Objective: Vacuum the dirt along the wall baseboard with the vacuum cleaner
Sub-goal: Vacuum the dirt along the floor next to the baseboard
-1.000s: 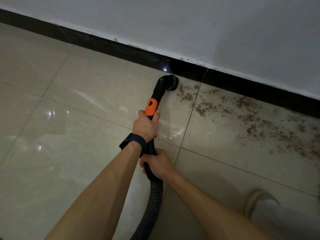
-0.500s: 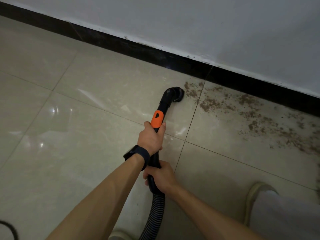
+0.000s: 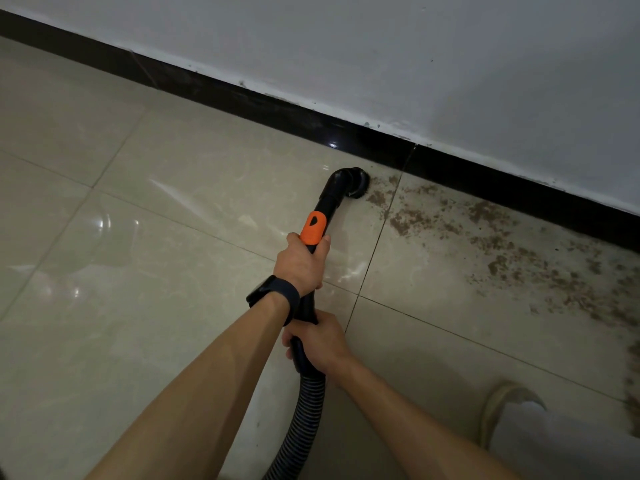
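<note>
A black vacuum wand (image 3: pixel 329 199) with an orange collar (image 3: pixel 313 227) ends in a round nozzle (image 3: pixel 358 183) set on the beige floor tile just short of the black baseboard (image 3: pixel 277 105). My left hand (image 3: pixel 300 263), with a dark watch on its wrist, grips the wand right below the orange collar. Lower down, my right hand (image 3: pixel 320 342) grips the handle where the ribbed hose (image 3: pixel 304 417) begins. Brown dirt (image 3: pixel 485 237) is scattered over the tiles to the right of the nozzle, along the baseboard.
A grey-white wall (image 3: pixel 415 57) rises above the baseboard. My light shoe (image 3: pixel 502 410) and a trouser leg show at the bottom right. Glossy beige tiles (image 3: pixel 121 237) stretch to the left.
The nozzle was pulled back from the baseboard half a second ago; now it sits pushed forward near the baseboard again, at the left edge of the dirt. Both hands kept their grip.
</note>
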